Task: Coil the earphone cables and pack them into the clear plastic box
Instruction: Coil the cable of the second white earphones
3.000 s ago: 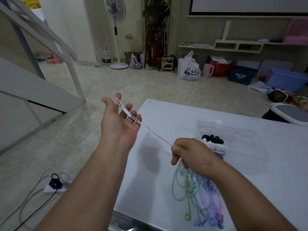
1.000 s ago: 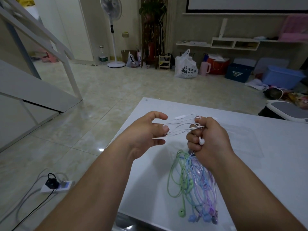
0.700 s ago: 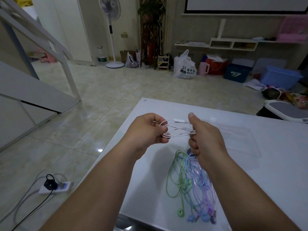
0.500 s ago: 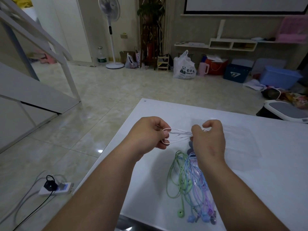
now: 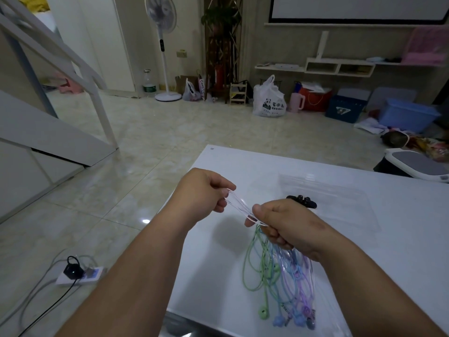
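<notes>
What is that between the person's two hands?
In the head view, strands of a white earphone cable stretch from the left hand to the right hand.

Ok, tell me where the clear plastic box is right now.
In the head view, the clear plastic box sits on the white table right of centre, just beyond the right hand, with a black bundle at its left end.

- Room dim, cool cast; light even, source probably overhead.
- Small bright glare spot on the floor [image 5: 145, 221].
- Soft shadow on the glossy table [image 5: 364, 276], near its centre.
- Wide-angle bowing at the left edge: rail [image 5: 60, 52] curves.
- Cable [image 5: 239, 205] motion-blurred; corners soft.
</notes>
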Demonstrator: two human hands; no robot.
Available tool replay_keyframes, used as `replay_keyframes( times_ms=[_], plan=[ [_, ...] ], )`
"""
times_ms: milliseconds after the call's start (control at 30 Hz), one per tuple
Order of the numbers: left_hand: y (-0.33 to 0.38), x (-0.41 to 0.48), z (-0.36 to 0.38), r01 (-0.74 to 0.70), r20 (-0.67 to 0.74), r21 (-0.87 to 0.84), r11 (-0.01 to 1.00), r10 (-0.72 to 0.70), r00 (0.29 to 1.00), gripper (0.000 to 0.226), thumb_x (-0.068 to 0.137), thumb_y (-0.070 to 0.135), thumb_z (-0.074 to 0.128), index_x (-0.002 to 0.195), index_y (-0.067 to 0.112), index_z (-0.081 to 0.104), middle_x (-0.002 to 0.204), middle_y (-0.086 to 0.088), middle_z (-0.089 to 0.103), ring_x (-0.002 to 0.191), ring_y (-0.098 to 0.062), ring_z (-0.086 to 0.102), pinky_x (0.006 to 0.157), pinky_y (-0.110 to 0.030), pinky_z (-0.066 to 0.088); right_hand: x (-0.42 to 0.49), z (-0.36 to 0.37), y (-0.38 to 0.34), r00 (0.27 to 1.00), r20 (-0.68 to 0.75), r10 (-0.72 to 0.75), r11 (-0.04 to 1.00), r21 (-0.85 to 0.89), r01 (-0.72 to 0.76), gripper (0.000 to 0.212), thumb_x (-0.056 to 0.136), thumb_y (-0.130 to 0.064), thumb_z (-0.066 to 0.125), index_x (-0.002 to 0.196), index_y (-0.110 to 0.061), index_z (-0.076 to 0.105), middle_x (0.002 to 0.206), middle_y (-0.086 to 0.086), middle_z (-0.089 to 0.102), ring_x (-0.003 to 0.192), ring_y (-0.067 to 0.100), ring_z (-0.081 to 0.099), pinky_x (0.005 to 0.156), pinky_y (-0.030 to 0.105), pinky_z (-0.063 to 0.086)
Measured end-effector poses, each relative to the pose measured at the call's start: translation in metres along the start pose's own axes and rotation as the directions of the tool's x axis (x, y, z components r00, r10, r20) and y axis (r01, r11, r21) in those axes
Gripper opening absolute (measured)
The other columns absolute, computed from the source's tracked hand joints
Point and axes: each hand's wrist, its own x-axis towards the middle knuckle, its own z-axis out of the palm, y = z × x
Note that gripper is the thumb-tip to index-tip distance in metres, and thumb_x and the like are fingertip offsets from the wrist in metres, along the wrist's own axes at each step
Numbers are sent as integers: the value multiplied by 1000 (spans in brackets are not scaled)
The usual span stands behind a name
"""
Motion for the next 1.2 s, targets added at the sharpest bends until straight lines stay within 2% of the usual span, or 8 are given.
replay_keyframes(
  times_ms=[167, 267, 367, 433, 633, 767, 900, 1200],
  plan=[
    [0, 0, -3, -2, -28, 47, 999, 4, 1000, 23, 93, -2, 54, 92, 10, 74, 67, -5, 61, 51, -13, 57, 58, -16, 51, -3, 3, -2, 994, 110, -9, 998, -58, 16, 27, 100, -25, 51, 76, -16, 60, 59, -7, 52, 52, 10, 42, 47, 23, 29],
    [1, -2, -4, -13, -15, 65, 998, 14, 1000, 24, 93, -1, 55, 89, 13, 73, 67, -5, 61, 52, -13, 58, 52, -11, 49, -1, 5, -1, 998, 61, -21, 994, -103, 27, 27, 100, -20, 52, 78, -15, 67, 70, -1, 68, 54, 11, 48, 45, 22, 31],
    [-2, 1, -3, -16, -30, 81, 997, 19, 999, 27, 92, 1, 56, 82, 20, 72, 66, -5, 63, 52, -14, 59, 64, -23, 53, 1, 6, -1, 1000, -2, -22, 996, -89, 22, 24, 101, -17, 50, 91, -9, 71, 56, -1, 53, 45, 7, 39, 42, 16, 31],
    [-3, 2, -3, -13, -39, 68, 998, 16, 999, 27, 92, 0, 56, 82, 20, 72, 65, -4, 63, 51, -13, 60, 65, -24, 54, 0, 7, -1, 1000, 8, -2, 999, -47, 3, 27, 101, -17, 48, 81, -9, 65, 53, -2, 40, 43, 7, 32, 41, 16, 27],
    [-1, 1, -1, -21, -36, 84, 996, 24, 999, 24, 92, 3, 56, 86, 19, 72, 65, -3, 64, 51, -10, 61, 59, -18, 50, 3, 11, -2, 997, 10, 72, 996, 42, -73, 55, 93, -67, 30, 59, -23, 29, 54, -5, 26, 51, 14, 20, 50, 30, 15],
    [1, 0, -2, -43, -56, 37, 998, 45, 997, 22, 92, 1, 56, 90, 13, 74, 65, -4, 63, 49, -8, 59, 50, -10, 46, 6, 12, 1, 997, -60, 51, 994, 102, -44, 50, 100, -50, 39, 59, -20, 43, 52, -5, 33, 48, 13, 28, 47, 26, 20],
    [0, -1, -4, -56, -46, 24, 998, 57, 997, 29, 92, -1, 54, 82, 19, 72, 67, -3, 63, 51, -8, 58, 52, -11, 46, 4, 7, 2, 997, -69, 26, 992, 127, -17, 33, 101, -28, 49, 88, -8, 72, 55, -3, 40, 48, 12, 37, 45, 22, 26],
    [-6, 1, 0, -69, -18, 48, 996, 70, 997, 28, 89, -7, 50, 82, 13, 67, 73, -5, 62, 58, -13, 57, 58, -25, 52, -4, 3, -1, 989, 115, 97, 985, -156, -79, 30, 101, -24, 48, 90, -16, 75, 61, -4, 51, 56, 12, 47, 50, 23, 36]
  ],
)
